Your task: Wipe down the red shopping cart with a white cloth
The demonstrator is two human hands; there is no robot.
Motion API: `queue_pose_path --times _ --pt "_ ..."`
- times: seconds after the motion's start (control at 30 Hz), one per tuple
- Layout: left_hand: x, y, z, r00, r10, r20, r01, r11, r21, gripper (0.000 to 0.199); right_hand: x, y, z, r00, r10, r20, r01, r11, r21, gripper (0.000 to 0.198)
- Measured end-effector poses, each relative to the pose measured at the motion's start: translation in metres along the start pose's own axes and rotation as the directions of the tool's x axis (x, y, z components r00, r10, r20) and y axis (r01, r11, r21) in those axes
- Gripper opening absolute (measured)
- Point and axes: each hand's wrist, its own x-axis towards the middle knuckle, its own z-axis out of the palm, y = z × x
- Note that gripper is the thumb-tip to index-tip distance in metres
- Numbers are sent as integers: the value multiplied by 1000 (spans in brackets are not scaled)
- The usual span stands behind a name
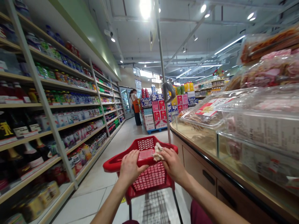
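The left hand (130, 165) is resting over a red plastic cart handle (146, 154) (its grip isn't showing clearly); apart from it, the right hand (173, 164) is pinching a crumpled off-white cloth (158, 151) there; how much is done or remaining isn't showing.
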Motion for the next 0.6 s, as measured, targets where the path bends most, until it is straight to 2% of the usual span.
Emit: queue_pose_path --times 0.07,0.17,0.3,0.37,0.5,0.6 --pt "0 -1 0 1000 -1 2 1 1000 -5 63 2 -4 -2 999 -23 40 22 999 25 34" --pt "-2 -3 0 1000 2 -9 -2 1000 -10 63 14 2 -14 997 27 68 -30 998 53 37" --pt "-4 -1 2 1000 1 -20 -2 1000 -24 64 25 4 -22 994 110 -16 -109 993 52 15" --pt "-3 1 3 1000 3 -17 -3 1000 -28 65 23 -3 -16 997 74 -28 -72 995 65 17" --pt "-2 1 5 999 12 -32 -13 1000 -28 60 10 -20 5 994 -25 110 24 1000 15 40" --pt "-3 1 4 999 9 -31 -10 1000 -28 60 7 -11 10 991 -48 126 51 999 -19 38"
